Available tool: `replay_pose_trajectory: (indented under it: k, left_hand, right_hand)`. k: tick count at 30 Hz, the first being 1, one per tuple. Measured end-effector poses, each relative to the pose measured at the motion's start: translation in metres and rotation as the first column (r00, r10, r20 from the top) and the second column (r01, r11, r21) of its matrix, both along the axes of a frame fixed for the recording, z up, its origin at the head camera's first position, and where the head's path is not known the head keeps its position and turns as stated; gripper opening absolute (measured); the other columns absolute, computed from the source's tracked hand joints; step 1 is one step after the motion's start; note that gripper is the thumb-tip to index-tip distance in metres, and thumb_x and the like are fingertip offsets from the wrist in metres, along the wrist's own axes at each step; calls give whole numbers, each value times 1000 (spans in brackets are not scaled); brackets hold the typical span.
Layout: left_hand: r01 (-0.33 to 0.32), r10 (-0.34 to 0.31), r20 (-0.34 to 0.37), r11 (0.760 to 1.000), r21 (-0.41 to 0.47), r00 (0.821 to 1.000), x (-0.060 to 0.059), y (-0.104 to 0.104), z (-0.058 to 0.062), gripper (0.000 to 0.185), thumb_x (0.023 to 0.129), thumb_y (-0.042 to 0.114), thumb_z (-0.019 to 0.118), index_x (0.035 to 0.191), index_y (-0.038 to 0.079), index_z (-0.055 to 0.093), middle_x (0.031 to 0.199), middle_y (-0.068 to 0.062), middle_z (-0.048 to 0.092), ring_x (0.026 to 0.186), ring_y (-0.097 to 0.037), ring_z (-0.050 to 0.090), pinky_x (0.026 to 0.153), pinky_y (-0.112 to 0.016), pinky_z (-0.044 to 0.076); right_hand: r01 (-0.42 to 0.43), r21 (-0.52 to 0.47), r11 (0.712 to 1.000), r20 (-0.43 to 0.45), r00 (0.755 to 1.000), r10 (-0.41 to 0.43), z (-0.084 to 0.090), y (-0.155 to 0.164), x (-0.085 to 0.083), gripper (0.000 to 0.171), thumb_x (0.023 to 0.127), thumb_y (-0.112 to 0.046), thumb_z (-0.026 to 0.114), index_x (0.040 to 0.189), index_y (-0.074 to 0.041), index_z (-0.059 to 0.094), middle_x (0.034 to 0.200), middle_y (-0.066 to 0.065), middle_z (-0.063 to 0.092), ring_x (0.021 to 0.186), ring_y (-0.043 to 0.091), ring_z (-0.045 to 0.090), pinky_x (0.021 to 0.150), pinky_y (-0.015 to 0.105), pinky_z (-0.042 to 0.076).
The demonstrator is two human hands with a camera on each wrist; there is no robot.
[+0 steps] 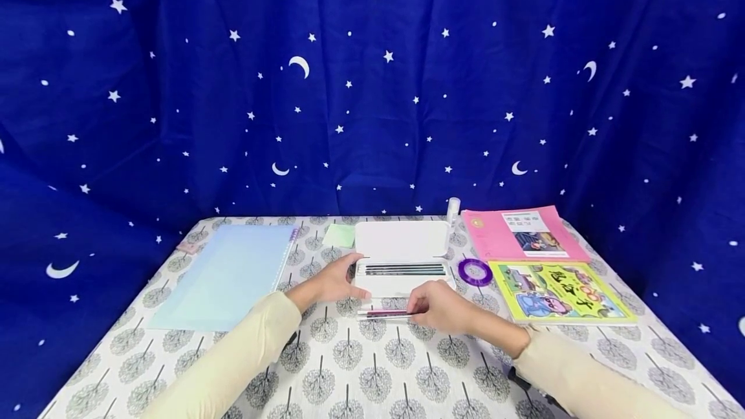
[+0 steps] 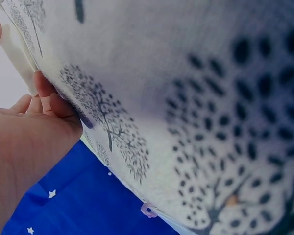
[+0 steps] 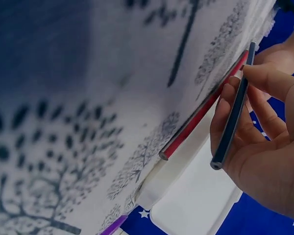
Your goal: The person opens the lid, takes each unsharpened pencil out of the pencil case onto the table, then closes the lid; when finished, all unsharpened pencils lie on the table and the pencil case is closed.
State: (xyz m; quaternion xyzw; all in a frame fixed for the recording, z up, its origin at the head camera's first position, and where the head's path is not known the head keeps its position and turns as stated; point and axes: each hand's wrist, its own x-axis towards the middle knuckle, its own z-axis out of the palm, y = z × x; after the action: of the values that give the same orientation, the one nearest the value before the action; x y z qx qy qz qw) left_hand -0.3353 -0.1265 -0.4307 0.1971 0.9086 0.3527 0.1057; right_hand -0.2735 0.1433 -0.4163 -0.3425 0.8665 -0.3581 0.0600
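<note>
Right wrist: slim, seemingly matte pencil (image 3: 231, 122)

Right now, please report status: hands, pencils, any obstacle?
Left hand rests on case. Right hand pinches dark pencil; red pencil on table. Nothing between them.

A pale blue plastic folder (image 1: 227, 277) lies flat on the left of the counter (image 1: 349, 367), which wears a white cloth printed with grey trees. A light green sticky note pad (image 1: 340, 235) sits beside the folder's far corner. On the right, a purple tape roll (image 1: 475, 271) lies near a yellow-green picture book (image 1: 555, 291), with a pink booklet (image 1: 520, 234) behind it. A small white bottle (image 1: 453, 208) stands at the counter's far edge, before a blue star-and-moon curtain (image 1: 372, 83).
</note>
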Motion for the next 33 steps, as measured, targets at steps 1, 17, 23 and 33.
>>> replay_pose_trajectory:
  k: [1,17,23,33]
  left_hand:
    - [-1,1,-2,1000,4,1000,0,0,0,99,76,38,84,155,13,30,154,-14,39,121,-30,53,112,-54,36]
    - [-5,5,7,1000,5,1000,-1,1,-1,101,75,40,84,156,16,29,158,-12,34,140,-36,37,116,-56,28]
    - [2,-2,-2,1000,-1,1000,-2,0,-2,101,75,40,84,155,15,29,157,-12,34,140,-35,37,116,-56,29]
    - [2,-2,-8,1000,3,1000,-1,0,-3,101,75,40,84,155,14,29,157,-13,35,134,-34,44,115,-55,32]
  right_hand:
    - [2,6,1000,-6,1000,-2,0,0,0,11,81,3,75,81,-6,71,74,-2,71,68,5,63,66,21,56]
    - [-3,84,996,-29,1000,6,2,2,-2,14,79,3,77,84,-7,70,71,-6,66,63,5,59,61,21,54]
    - [0,101,995,-53,999,6,1,2,-4,14,79,2,78,85,-7,70,72,-8,66,65,4,59,64,20,54]
    - [15,101,995,-62,998,-9,-1,2,-6,12,80,1,77,85,-7,70,73,-8,65,66,4,58,65,21,54]
